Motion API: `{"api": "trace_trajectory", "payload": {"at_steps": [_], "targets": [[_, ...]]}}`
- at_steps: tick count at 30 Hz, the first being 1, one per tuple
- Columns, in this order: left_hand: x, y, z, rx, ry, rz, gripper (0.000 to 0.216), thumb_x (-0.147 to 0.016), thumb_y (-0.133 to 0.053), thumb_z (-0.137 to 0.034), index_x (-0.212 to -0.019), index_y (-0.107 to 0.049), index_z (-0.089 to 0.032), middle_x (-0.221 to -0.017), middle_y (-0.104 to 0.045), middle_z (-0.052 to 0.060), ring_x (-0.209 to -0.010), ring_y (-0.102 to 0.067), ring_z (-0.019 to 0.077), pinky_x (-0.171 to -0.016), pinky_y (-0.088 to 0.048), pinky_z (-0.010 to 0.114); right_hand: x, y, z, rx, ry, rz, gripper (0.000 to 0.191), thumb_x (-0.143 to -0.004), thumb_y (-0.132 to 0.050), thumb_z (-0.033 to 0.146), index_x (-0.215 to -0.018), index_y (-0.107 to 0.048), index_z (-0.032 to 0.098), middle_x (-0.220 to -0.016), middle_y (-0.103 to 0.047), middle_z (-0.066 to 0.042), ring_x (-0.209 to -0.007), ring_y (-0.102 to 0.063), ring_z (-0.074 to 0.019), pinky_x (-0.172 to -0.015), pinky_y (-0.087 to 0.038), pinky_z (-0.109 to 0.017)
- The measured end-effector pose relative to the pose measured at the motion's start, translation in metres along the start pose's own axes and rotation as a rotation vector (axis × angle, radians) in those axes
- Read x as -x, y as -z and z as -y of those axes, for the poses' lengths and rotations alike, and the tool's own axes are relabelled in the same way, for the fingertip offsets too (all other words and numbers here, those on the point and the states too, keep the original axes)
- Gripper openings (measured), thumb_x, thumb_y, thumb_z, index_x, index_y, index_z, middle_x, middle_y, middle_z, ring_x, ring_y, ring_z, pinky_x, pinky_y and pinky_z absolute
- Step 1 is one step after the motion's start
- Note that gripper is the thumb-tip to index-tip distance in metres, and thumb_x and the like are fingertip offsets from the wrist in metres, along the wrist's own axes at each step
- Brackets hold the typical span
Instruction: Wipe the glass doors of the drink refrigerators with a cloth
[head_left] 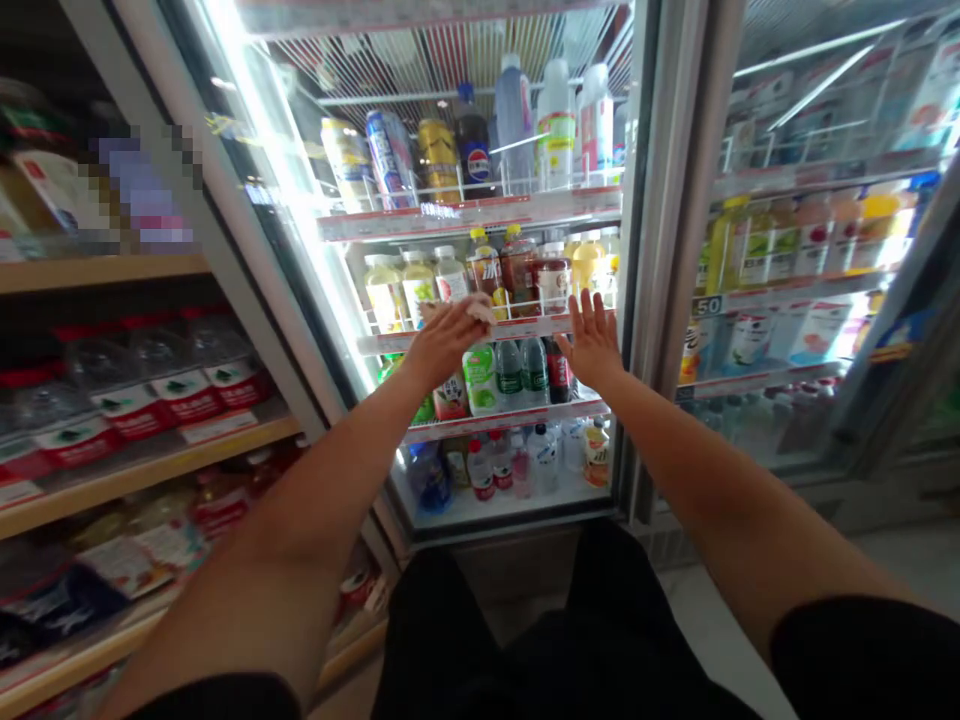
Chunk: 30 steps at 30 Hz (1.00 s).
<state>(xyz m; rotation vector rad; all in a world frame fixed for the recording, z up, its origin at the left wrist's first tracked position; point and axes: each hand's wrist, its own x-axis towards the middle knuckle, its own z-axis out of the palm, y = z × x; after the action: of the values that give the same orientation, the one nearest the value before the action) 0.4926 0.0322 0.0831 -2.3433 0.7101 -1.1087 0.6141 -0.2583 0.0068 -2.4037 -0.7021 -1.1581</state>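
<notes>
My left hand (pixel 442 345) is in front of the middle shelves of a lit drinks fridge. Its fingers press on a crumpled pale cloth (pixel 480 310), which sticks out past the fingertips; whether it is cloth or paper is hard to tell. Flat against the glass door (pixel 517 145), or very close to it, my right hand (pixel 594 340) has its fingers spread and holds nothing. Behind the hands, bottles with yellow caps (pixel 486 265) stand on one shelf. Green-labelled bottles (pixel 480 378) stand on the shelf below, partly hidden by my left hand.
Wooden shelves (pixel 150 465) with red-capped bottles (pixel 180 365) run along the left. A metal door frame (pixel 675 200) separates this fridge from another stocked fridge (pixel 795 240) on the right. My dark-clothed knees (pixel 442 620) are close to the fridge's bottom edge.
</notes>
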Motion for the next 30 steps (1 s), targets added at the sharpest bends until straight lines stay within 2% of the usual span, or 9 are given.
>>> {"api": "trace_trajectory", "payload": {"at_steps": [5, 7, 11, 13, 15, 20, 23, 26, 30], "targets": [[-0.008, 0.028, 0.073, -0.002, 0.417, -0.265, 0.064, -0.092, -0.050, -0.007, -0.155, -0.043, -0.012, -0.163, -0.043, 0.017, -0.163, -0.009, 0.0355, -0.131, -0.020, 0.064, 0.000, 0.001, 0.001, 0.014, -0.006, 0.015, 0.082, -0.107, -0.041, 0.041, -0.170, 0.009, 0.022, -0.179, -0.004, -0.011, -0.166, -0.002, -0.0331, -0.131, -0.010, -0.065], [0.003, 0.029, 0.073, -0.008, 0.412, -0.243, 0.062, -0.093, -0.050, -0.009, -0.155, -0.044, -0.012, -0.162, -0.043, 0.018, -0.163, -0.007, 0.0351, -0.131, -0.019, 0.064, 0.001, 0.001, 0.001, 0.012, -0.008, 0.019, 0.083, -0.107, -0.040, 0.041, -0.170, 0.011, 0.022, -0.180, -0.002, -0.011, -0.166, -0.001, -0.0333, -0.131, -0.010, -0.066], [0.033, 0.019, 0.037, 0.045, 0.133, -0.025, 0.046, -0.099, -0.039, -0.009, -0.138, -0.063, -0.017, -0.151, -0.058, 0.017, -0.161, -0.024, 0.0294, -0.131, -0.026, 0.059, 0.002, -0.001, 0.002, -0.003, -0.018, 0.022, 0.083, -0.107, -0.039, 0.041, -0.169, 0.014, 0.023, -0.180, 0.000, -0.010, -0.166, -0.001, -0.0328, -0.131, -0.009, -0.066], [0.041, 0.015, 0.029, 0.076, 0.089, 0.035, 0.045, -0.099, -0.039, -0.008, -0.134, -0.065, -0.020, -0.149, -0.060, 0.014, -0.158, -0.032, 0.0275, -0.130, -0.029, 0.057, 0.002, -0.001, 0.002, -0.011, -0.012, 0.023, 0.083, -0.108, -0.038, 0.041, -0.169, 0.015, 0.024, -0.180, 0.001, -0.010, -0.166, 0.000, -0.0325, -0.131, -0.008, -0.066], [0.041, 0.018, 0.038, 0.077, 0.147, 0.011, 0.047, -0.099, -0.040, -0.009, -0.137, -0.063, -0.021, -0.153, -0.057, 0.012, -0.158, -0.031, 0.0260, -0.131, -0.028, 0.055, 0.003, 0.000, 0.002, -0.013, -0.012, 0.030, 0.082, -0.108, -0.038, 0.041, -0.169, 0.015, 0.025, -0.180, 0.001, -0.010, -0.166, 0.000, -0.0323, -0.131, -0.008, -0.067], [0.032, 0.043, 0.096, 0.039, 0.460, -0.182, 0.055, -0.099, -0.048, -0.016, -0.154, -0.040, -0.010, -0.164, -0.041, 0.013, -0.160, -0.021, 0.0292, -0.134, -0.019, 0.058, 0.003, 0.003, 0.005, 0.006, -0.040, 0.055, 0.082, -0.107, -0.039, 0.041, -0.170, 0.011, 0.023, -0.180, -0.002, -0.010, -0.166, 0.000, -0.0323, -0.132, -0.009, -0.065], [0.031, 0.044, 0.101, 0.059, 0.623, -0.252, 0.062, -0.101, -0.052, -0.024, -0.157, -0.032, -0.005, -0.166, -0.035, 0.015, -0.159, -0.018, 0.0361, -0.133, -0.015, 0.064, 0.003, 0.003, 0.005, -0.004, -0.030, 0.045, 0.082, -0.107, -0.039, 0.040, -0.170, 0.012, 0.023, -0.180, -0.001, -0.011, -0.166, -0.001, -0.0328, -0.131, -0.009, -0.066], [0.028, 0.033, 0.070, 0.076, 0.515, -0.186, 0.054, -0.102, -0.043, -0.017, -0.155, -0.042, -0.008, -0.165, -0.039, 0.016, -0.162, -0.013, 0.0370, -0.132, -0.018, 0.065, 0.003, 0.002, 0.005, -0.022, -0.028, 0.038, 0.082, -0.108, -0.039, 0.040, -0.170, 0.012, 0.024, -0.180, -0.001, -0.011, -0.166, -0.001, -0.0329, -0.131, -0.009, -0.067], [0.018, 0.017, 0.023, 0.116, 0.128, 0.016, 0.047, -0.100, -0.038, -0.010, -0.139, -0.063, -0.022, -0.148, -0.061, 0.011, -0.160, -0.026, 0.0256, -0.133, -0.024, 0.053, 0.003, 0.004, 0.006, -0.018, -0.034, 0.050, 0.080, -0.107, -0.039, 0.040, -0.170, 0.008, 0.023, -0.179, -0.002, -0.011, -0.166, -0.002, -0.0329, -0.131, -0.008, -0.066]]}}
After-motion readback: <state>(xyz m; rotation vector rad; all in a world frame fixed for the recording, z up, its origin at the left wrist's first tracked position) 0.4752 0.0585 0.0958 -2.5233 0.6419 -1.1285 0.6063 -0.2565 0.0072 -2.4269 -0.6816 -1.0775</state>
